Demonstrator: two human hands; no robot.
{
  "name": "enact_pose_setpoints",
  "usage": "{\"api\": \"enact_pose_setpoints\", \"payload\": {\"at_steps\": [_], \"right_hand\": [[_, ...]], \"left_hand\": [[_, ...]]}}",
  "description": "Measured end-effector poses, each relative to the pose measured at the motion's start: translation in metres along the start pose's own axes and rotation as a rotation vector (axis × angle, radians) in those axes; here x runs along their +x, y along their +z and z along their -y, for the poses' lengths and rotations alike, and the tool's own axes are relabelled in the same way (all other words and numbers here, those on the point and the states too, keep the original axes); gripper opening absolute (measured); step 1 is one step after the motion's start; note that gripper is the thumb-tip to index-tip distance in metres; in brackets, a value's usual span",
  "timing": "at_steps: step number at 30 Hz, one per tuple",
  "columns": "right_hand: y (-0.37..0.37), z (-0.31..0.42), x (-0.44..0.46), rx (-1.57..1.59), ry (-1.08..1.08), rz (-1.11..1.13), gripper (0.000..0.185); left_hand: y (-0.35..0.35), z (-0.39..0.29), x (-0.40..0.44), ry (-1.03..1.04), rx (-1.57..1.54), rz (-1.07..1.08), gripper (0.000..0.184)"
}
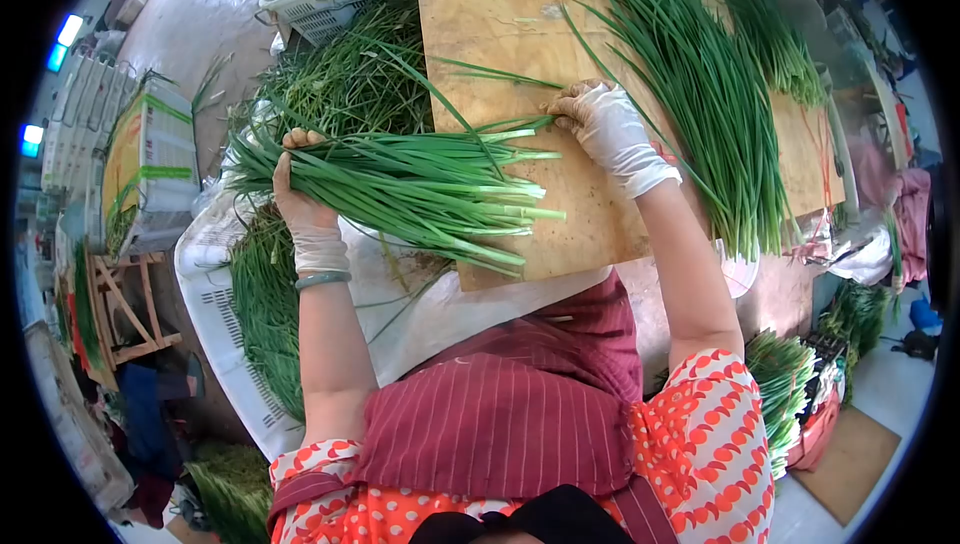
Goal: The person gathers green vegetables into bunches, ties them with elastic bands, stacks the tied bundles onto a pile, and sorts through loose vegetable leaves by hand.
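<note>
Bunch of garlic chives [420,184], its pale cut ends over the worktop [510,9] near the near-left corner, its leafy end projecting past the left edge; whether it touches the wood cannot be told. The left hand [302,184], in a thin white glove with exposed fingertips, grasps the bunch around its leafy part. The right hand [608,132], similarly gloved, is above the worktop beside the cut ends, thumb and fingertips pinching loose strands [500,74]. To the right lies a larger pile of chives [700,94], its pale ends overhanging the near edge; a second pile [775,39] lies towards the far-right corner. Beyond the left edge: a loose green heap [345,84] and a white plastic crate [205,279] containing more greens.
</note>
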State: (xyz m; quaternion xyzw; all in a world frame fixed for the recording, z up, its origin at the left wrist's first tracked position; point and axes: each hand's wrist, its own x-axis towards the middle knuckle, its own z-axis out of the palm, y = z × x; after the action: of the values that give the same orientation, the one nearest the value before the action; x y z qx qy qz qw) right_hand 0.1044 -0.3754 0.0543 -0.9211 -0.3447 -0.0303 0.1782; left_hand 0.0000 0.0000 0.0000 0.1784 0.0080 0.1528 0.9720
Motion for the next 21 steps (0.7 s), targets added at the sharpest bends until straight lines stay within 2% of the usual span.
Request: {"api": "enact_pose_setpoints", "payload": {"at_steps": [2,3,5,7,9,13,17,21], "right_hand": [[0.001,0.009,0.001,-0.034,0.053,-0.070,0.019],[0.003,0.016,-0.013,-0.014,0.069,-0.033,0.019],[-0.001,0.027,-0.012,0.166,-0.004,-0.287,0.020],[0.005,0.038,-0.013,0.206,-0.034,-0.236,0.023],[0.005,0.054,-0.016,0.145,-0.165,-0.226,0.022],[0.016,0.054,-0.017,0.251,-0.049,-0.178,0.015],[0.014,0.053,-0.018,0.213,0.026,-0.162,0.013],[0.002,0.051,-0.024,0.315,0.141,-0.223,0.011]], "left_hand": [[0.009,-0.003,0.000,0.011,0.000,0.038,0.021],[0.009,0.002,-0.014,-0.005,0.007,-0.003,0.021],[0.011,0.004,-0.008,-0.006,-0.036,0.019,0.019],[0.009,0.000,-0.003,-0.009,-0.024,0.033,0.019],[0.007,0.000,-0.003,-0.019,-0.016,0.036,0.019],[0.012,-0.001,-0.005,-0.007,0.017,0.050,0.019],[0.010,0.002,-0.005,0.001,0.024,0.046,0.020],[0.009,0.001,-0.004,-0.026,-0.006,0.059,0.021]]}}
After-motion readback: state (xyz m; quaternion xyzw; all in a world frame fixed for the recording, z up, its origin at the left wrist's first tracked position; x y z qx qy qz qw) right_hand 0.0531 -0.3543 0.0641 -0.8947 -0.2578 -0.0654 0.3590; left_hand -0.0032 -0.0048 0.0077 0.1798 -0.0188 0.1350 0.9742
